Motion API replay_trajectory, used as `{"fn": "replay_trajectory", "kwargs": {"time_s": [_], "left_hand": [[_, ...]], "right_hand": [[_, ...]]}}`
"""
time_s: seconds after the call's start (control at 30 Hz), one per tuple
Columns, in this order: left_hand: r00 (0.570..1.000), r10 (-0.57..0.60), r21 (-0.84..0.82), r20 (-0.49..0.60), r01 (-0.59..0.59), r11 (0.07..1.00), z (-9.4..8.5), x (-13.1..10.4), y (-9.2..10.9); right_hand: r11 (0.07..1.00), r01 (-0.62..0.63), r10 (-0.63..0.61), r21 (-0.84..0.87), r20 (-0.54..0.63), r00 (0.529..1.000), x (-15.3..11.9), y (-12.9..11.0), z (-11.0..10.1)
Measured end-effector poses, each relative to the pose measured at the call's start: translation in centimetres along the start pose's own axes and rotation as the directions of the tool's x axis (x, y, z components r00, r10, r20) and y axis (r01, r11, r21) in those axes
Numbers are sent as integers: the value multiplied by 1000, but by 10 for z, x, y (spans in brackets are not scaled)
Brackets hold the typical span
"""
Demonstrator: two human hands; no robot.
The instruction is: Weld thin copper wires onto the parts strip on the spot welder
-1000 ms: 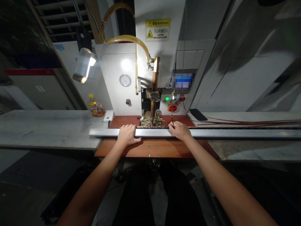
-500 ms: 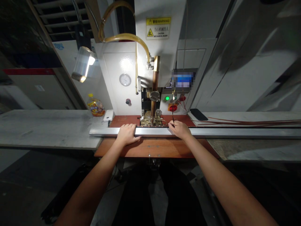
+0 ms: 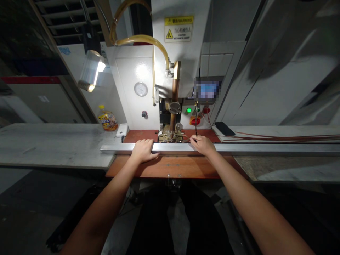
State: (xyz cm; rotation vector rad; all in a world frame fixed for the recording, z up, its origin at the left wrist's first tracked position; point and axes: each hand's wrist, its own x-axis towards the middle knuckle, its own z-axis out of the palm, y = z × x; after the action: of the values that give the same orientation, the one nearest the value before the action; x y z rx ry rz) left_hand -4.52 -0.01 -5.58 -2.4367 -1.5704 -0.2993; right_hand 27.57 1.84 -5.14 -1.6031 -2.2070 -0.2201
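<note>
A long silver metal bar (image 3: 175,148) lies across the reddish-brown work plate (image 3: 170,167). My left hand (image 3: 144,150) grips it left of the machine's tip, fingers over the far side and thumb on the near side. My right hand (image 3: 202,144) rests on the bar right of the tip, its fingers pinched round a thin dark stick (image 3: 196,124) that stands nearly upright. Between the hands, just behind the bar, the copper-coloured rod (image 3: 173,122) of the white machine (image 3: 135,71) points down at a small metal fixture (image 3: 166,136).
A lit lamp (image 3: 92,71) hangs at the left. A bottle (image 3: 107,119) and a white device (image 3: 122,130) stand on the left table (image 3: 53,145). On the right lie a black phone (image 3: 225,129) and thin brown rods (image 3: 287,137).
The view has shifted very slightly. Both hands stay at the same places on the bar, and the bar has not visibly moved.
</note>
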Motion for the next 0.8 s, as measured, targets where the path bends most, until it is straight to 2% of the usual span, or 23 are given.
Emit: {"fn": "replay_trajectory", "kwargs": {"time_s": [0.8], "left_hand": [[999,-13,-6,46,13,1000,-6,6,0]], "right_hand": [[999,24,-23,-21,56,998,7,6,4]]}}
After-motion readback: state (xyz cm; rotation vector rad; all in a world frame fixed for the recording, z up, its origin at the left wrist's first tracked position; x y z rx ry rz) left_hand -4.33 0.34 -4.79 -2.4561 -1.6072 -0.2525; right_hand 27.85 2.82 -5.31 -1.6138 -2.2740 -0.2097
